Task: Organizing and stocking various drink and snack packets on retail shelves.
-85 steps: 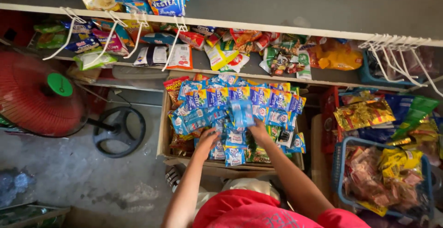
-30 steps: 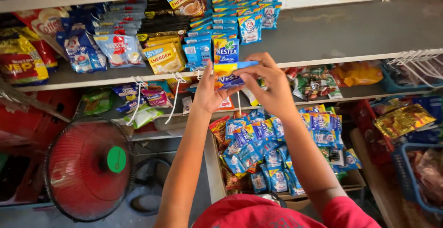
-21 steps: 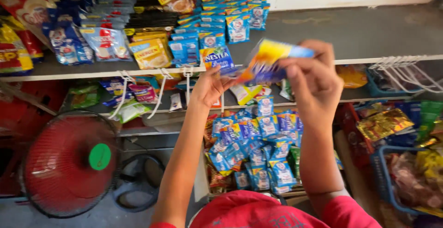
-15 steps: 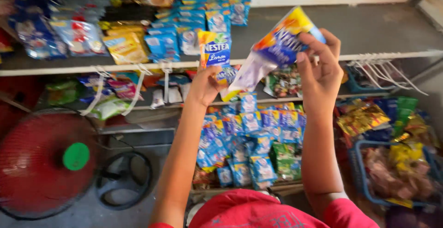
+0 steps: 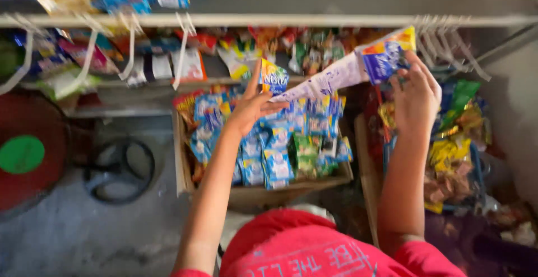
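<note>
While the left hand (image 5: 250, 108) pinches one end of a sachet strip (image 5: 336, 72), the right hand (image 5: 416, 95) grips the other, above a box of packets (image 5: 269, 154).

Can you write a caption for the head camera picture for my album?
Both hands, left hand and right hand, stretch a strip of blue sachets above a box of sachets.
</note>
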